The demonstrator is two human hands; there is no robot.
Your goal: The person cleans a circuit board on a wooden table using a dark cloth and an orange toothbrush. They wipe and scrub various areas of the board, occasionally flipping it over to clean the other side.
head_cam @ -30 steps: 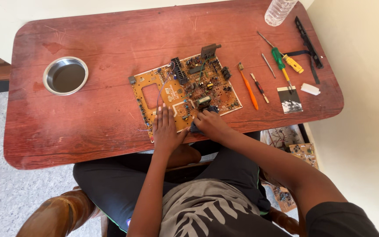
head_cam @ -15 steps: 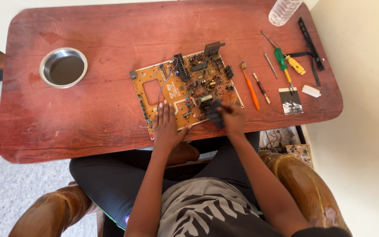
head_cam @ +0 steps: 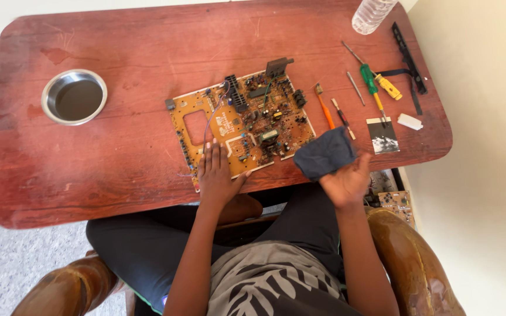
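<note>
An orange-brown circuit board (head_cam: 247, 120) crowded with small parts lies on the red wooden table (head_cam: 118, 76). My left hand (head_cam: 216, 175) rests flat on the board's near left corner, fingers spread. My right hand (head_cam: 346, 178) is raised at the table's near edge, just right of the board, and holds a dark blue cloth (head_cam: 325, 154) that hangs off the board.
A round metal bowl (head_cam: 75, 97) sits at the far left. Right of the board lie an orange-handled tool (head_cam: 325, 108), a green-and-yellow screwdriver (head_cam: 376, 82), a black strip (head_cam: 408, 50), a small white block (head_cam: 410, 121) and a dark card (head_cam: 383, 136). A plastic bottle (head_cam: 372, 13) stands at the back.
My right hand has lifted off the board and moved right, taking the dark cloth with it. My left hand stays on the board's corner.
</note>
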